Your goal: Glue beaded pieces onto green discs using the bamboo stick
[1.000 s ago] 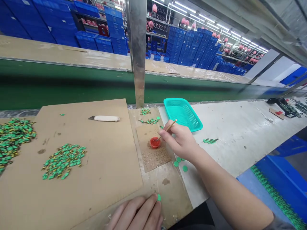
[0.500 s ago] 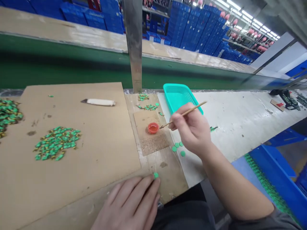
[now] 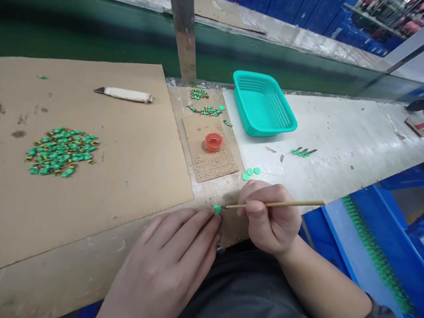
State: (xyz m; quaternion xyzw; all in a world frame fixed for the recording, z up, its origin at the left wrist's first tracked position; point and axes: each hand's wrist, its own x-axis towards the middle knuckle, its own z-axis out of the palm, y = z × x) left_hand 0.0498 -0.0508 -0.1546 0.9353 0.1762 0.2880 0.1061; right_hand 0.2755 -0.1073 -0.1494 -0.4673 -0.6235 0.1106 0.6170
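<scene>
My left hand (image 3: 175, 251) lies near the table's front edge, its fingertips closed on a small green disc (image 3: 217, 209). Pinched in my right hand (image 3: 271, 216) is a thin wooden paintbrush (image 3: 291, 203). The brush's dark tip is at the disc's right edge; whether it touches cannot be told. Beyond the hands, a small red cup (image 3: 213, 142) of reddish liquid stands on a speckled cardboard piece (image 3: 215, 168). Several loose green discs (image 3: 250, 172) lie just past my right hand.
A turquoise basket (image 3: 265, 110) stands at the back. On the left cardboard sheet (image 3: 139, 145) are a pile of small green-and-gold parts (image 3: 62, 150) and a white-wrapped tool with a dark tip (image 3: 126, 94). Green pieces (image 3: 303, 152) lie rightward. A metal post (image 3: 184, 44) rises at the back.
My right hand has brought the brush from beside the red cup down to the disc at my left fingertips. My left hand keeps its hold. The view has tilted downward.
</scene>
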